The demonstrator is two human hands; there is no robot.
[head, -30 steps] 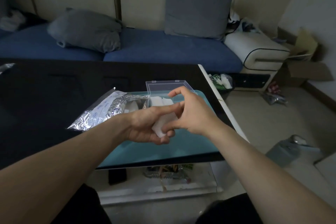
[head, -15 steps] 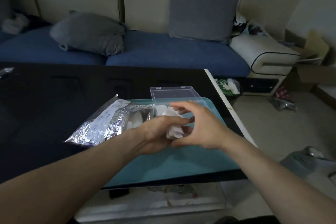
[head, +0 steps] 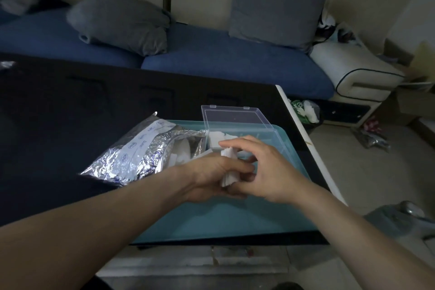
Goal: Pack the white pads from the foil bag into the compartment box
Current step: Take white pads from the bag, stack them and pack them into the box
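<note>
A crinkled foil bag (head: 143, 150) lies open on the dark table, its mouth toward the clear compartment box (head: 235, 125), whose lid stands open. White pads (head: 217, 136) sit in the box's left compartment, and more show inside the bag's mouth (head: 182, 154). Over the teal mat (head: 223, 221), just in front of the box, my left hand (head: 211, 176) grips a small stack of white pads (head: 229, 178). My right hand (head: 266, 167) meets it from the right, fingertips pinching the top of the same pads (head: 227, 152).
The table's right edge (head: 303, 141) runs close beside the box. A blue sofa with grey cushions (head: 122, 23) stands behind the table. Bags and a cardboard box clutter the floor at right (head: 372, 134).
Both hands have stayed together over the mat with the pads between them. My right fingers have shifted onto the upper end of the stack. The camera tilted slightly.
</note>
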